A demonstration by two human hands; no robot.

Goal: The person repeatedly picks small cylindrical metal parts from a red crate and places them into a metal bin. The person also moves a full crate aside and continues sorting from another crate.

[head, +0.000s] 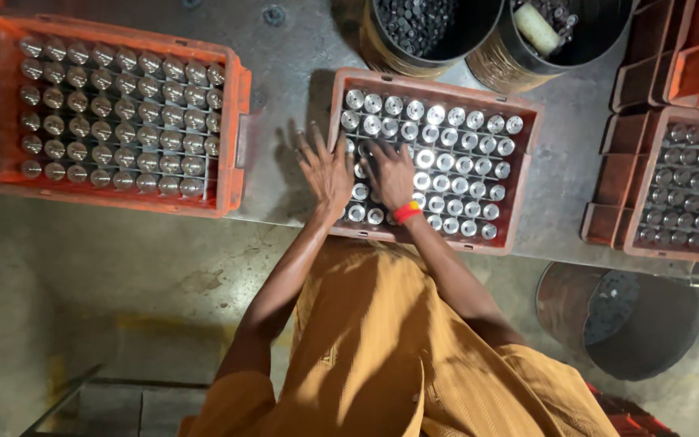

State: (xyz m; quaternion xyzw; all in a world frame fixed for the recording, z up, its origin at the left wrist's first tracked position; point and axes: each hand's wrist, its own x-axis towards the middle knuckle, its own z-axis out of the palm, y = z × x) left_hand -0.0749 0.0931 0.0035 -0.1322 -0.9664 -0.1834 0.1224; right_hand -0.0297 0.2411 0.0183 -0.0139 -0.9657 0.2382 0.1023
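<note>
2 hands are laid flat, fingers spread, grasping nothing: left hand (pixel 325 171) at the crate (pixel 527 174) edge, right hand (pixel 391 173) on upright cylinders (pixel 455 166), packed in rows for stability.

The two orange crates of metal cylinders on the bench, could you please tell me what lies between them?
In the head view, only bare grey bench top separates the left crate from the middle crate; the left hand reaches over its near part.
</note>
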